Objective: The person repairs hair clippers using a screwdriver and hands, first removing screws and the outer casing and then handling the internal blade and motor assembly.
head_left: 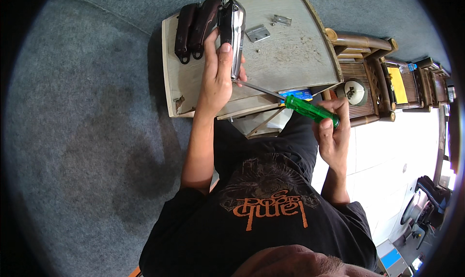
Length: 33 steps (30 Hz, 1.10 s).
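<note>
Hair clipper gripped by left hand fingers; right hand fingers clasp green screwdriver

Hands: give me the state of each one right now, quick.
Left hand: closed around a silver hair clipper, holding it on the wooden table.
Right hand: closed on the green handle of a screwdriver, its tip at the clipper.

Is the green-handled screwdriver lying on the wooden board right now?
No: the right hand holds the green-handled screwdriver off the wooden board, its tip at the silver hair clipper.
</note>
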### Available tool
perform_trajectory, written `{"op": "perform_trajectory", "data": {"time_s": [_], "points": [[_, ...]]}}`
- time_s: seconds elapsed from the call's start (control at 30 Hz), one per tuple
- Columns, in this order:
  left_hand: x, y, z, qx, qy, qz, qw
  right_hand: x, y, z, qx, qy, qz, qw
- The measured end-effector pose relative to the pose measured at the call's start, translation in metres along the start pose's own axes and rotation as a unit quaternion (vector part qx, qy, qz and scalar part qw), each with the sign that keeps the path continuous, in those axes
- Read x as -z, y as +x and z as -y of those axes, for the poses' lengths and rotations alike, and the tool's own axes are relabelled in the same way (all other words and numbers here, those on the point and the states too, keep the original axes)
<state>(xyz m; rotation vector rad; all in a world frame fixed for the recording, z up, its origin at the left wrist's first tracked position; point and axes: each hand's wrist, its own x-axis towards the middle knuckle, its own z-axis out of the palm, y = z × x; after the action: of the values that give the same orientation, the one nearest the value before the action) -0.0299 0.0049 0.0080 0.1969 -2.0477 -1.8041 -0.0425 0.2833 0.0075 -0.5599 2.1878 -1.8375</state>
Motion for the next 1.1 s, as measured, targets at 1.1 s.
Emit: {"op": "perform_trajectory", "data": {"time_s": [1.1], "points": [[0.001,0.001,0.001,0.014,-0.011,0.002,1.0,-0.012,0.008,-0.006,0.13,-0.05,-0.085,0.987]]}}
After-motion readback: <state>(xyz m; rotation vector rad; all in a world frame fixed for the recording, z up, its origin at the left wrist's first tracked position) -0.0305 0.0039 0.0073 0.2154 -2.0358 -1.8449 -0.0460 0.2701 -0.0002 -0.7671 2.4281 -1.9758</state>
